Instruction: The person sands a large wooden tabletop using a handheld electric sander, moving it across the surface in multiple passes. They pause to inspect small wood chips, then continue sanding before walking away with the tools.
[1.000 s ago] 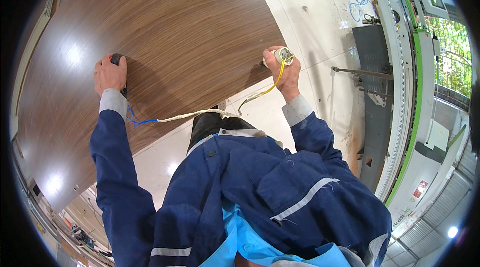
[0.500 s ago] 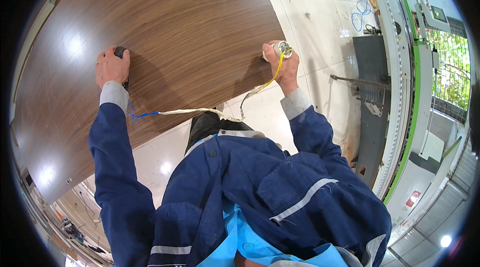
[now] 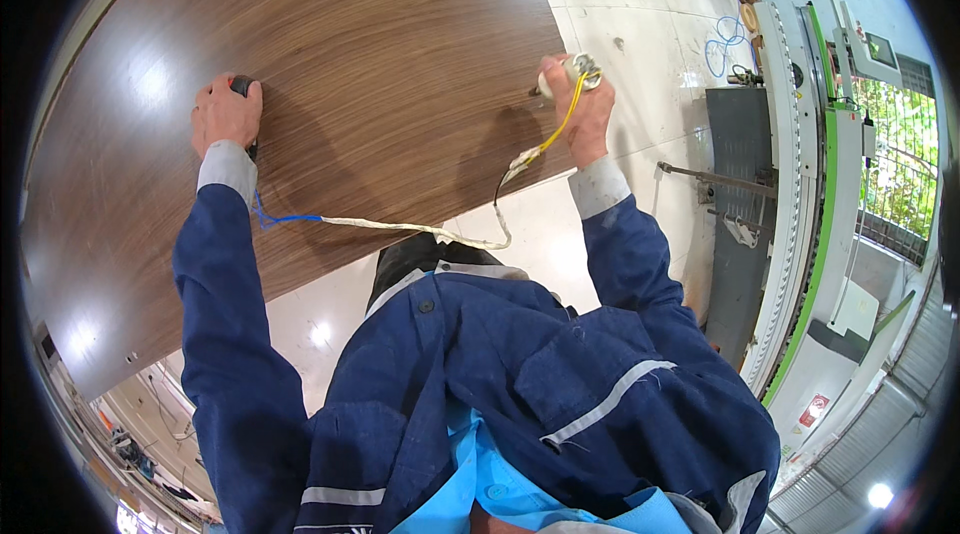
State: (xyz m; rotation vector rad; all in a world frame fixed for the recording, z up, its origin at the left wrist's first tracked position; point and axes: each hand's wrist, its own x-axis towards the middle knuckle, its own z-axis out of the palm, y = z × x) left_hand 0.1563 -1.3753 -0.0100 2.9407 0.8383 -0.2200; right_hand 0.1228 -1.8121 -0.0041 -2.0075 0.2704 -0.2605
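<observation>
My left hand [image 3: 226, 117] is closed around a black and red object [image 3: 240, 86] above the left part of a wood-grain panel [image 3: 390, 64]; most of it is hidden in the palm. Thin blue wires [image 3: 290, 219] come out below that wrist and join a cable wrapped in whitish tape [image 3: 390, 226], which sags past my waist. At the panel's right edge, my right hand [image 3: 588, 116] grips a whitish cylinder [image 3: 578, 71] with its open end up. Yellow wires [image 3: 568, 122] curve from that end down to the taped cable.
A long machine [image 3: 828, 204] with green trim and a dark grey guard [image 3: 735, 174] stands to the right. A metal rod [image 3: 710, 176] juts from it toward me. Blue hose [image 3: 724, 44] lies on the pale tiled floor [image 3: 640, 84]. Tools and wires lie at lower left.
My right hand has moved right and slightly away from me with the cylinder, drawing its end of the cable higher. The left hand keeps its hold, slightly farther up the view.
</observation>
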